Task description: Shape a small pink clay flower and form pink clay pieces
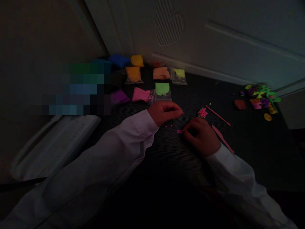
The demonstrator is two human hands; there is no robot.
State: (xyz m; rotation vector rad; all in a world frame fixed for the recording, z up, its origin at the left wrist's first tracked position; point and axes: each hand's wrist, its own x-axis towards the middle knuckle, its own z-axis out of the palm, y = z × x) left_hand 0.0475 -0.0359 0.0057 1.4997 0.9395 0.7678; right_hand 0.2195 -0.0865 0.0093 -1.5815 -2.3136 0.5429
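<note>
Over the dark tabletop, my left hand [164, 112] is closed in a pinch, thumb against fingertips; anything between them is too small to make out. My right hand [201, 135] rests lower and to the right, its fingers curled together at a small piece of pink clay [179, 131]. Two tiny pink clay balls [168, 126] lie below my left hand. Just beyond my right knuckles is a pink clay flower cluster [202, 112] with green bits at its edge. A thin pink modelling tool [218, 115] and a pink clay knife [222, 139] lie to the right.
Bags of clay stand at the back: green [162, 89], pink [142, 94], orange [133, 74], peach [161, 73], yellow [179, 75] and blue [118, 60]. Colourful clay pieces [260, 98] crowd the right end. A white case-like object [57, 146] sits left. A white panel [228, 41] rises behind.
</note>
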